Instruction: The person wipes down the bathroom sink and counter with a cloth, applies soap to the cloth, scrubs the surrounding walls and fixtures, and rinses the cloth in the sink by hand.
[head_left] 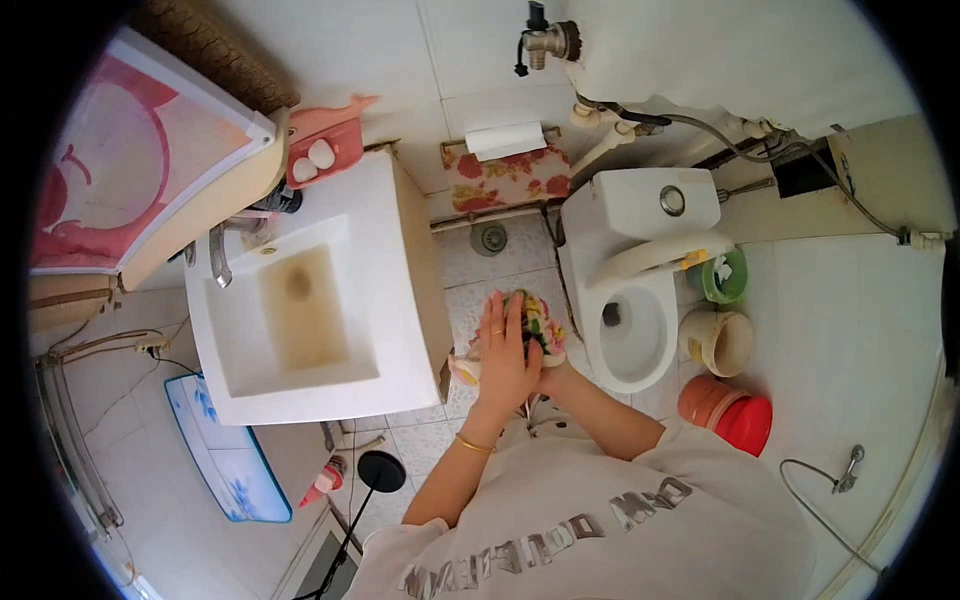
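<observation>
A bunched, multicoloured floral cloth [545, 325] is held in front of my body, between the sink and the toilet. My left hand [505, 360] lies over its near side, fingers pressed together on it, with a ring on one finger and a gold bracelet at the wrist. Most of my right hand [552, 377] is hidden behind the cloth and my left hand; it supports the cloth from below. To the left, the white sink [375, 300] holds murky brownish water under a metal faucet [219, 256].
The white toilet [640, 375] stands at right with its seat raised. Beside it are a green bin [735, 283], a beige bucket [728, 342] and a red bucket [748, 424]. A pink soap dish [340, 146] sits at the sink's back corner. A floor drain [489, 238] lies between.
</observation>
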